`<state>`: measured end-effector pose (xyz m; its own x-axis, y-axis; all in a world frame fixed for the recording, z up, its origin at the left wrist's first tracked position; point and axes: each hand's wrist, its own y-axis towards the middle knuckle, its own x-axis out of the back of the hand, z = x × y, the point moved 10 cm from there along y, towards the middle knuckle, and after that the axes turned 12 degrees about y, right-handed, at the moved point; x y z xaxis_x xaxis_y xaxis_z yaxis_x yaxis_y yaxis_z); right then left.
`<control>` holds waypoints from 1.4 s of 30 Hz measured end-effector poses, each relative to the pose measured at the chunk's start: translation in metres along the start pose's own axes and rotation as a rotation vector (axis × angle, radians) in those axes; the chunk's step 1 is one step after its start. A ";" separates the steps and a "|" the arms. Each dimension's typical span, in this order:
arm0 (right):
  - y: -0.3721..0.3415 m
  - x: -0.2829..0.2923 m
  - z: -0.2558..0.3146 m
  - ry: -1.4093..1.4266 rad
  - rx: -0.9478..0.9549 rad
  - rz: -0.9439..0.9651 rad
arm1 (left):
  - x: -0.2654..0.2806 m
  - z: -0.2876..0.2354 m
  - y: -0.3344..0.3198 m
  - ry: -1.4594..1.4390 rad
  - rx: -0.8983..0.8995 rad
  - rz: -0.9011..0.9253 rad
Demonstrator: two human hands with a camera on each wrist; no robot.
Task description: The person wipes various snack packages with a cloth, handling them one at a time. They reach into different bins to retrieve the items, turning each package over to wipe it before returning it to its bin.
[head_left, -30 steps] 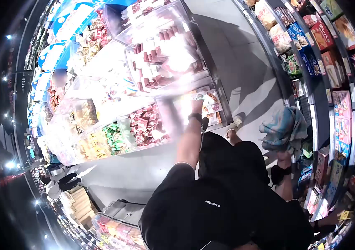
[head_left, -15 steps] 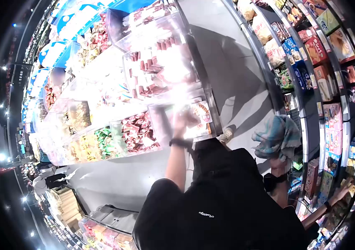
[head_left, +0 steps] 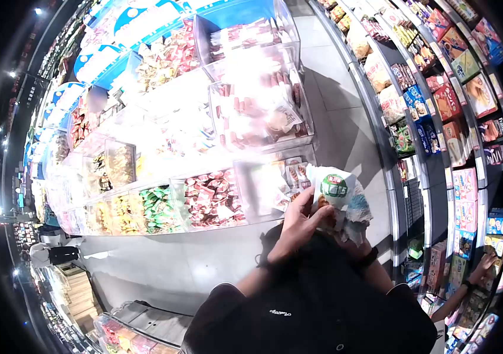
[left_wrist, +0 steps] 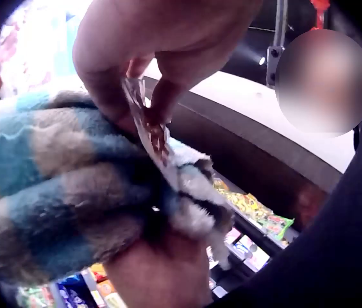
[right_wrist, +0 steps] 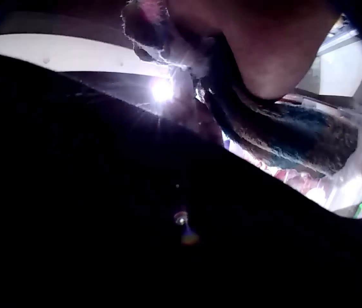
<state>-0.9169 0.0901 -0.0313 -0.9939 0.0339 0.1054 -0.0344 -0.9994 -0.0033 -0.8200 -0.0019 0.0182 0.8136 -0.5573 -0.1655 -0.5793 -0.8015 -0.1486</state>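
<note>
A white packet with a green round label [head_left: 334, 186] is pinched between the thumb and fingers of my left hand [head_left: 298, 227], in front of my chest. In the left wrist view, my left hand [left_wrist: 168, 48] holds the packet [left_wrist: 155, 138] edge-on against a fluffy striped cloth [left_wrist: 59, 173]. Behind and below the packet, the blue and grey cloth [head_left: 359, 213] is bunched over my right hand [head_left: 354, 248], whose fingers are mostly hidden. The right wrist view is dark; my right hand [right_wrist: 258, 45] shows there against the cloth [right_wrist: 296, 135].
A brightly lit candy display [head_left: 216, 197] with clear bins stands at the left. Shelves of boxed snacks [head_left: 446, 100] run along the right, where another person's hand [head_left: 486, 265] touches the goods. A grey floor [head_left: 346, 130] lies between them. Another person [head_left: 56, 255] is far left.
My left hand has come out of the clear front bin and back towards my body, with the white packet in its grip. The cloth and my right hand have moved left, beside it.
</note>
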 end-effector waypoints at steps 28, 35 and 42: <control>0.039 -0.052 0.031 0.899 0.116 -0.395 | 0.061 -0.054 -0.022 0.526 -0.445 0.007; 0.029 -0.029 0.065 -0.026 0.344 -0.360 | 0.055 -0.050 -0.021 0.301 -0.441 0.140; 0.029 -0.031 0.073 0.132 0.411 -0.370 | 0.069 -0.003 -0.010 -0.358 0.023 0.078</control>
<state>-0.8794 0.0596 0.0381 -0.9291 0.3563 -0.0991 -0.3650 -0.8405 0.4004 -0.7580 -0.0327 0.0114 0.7002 -0.5019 -0.5078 -0.6432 -0.7521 -0.1436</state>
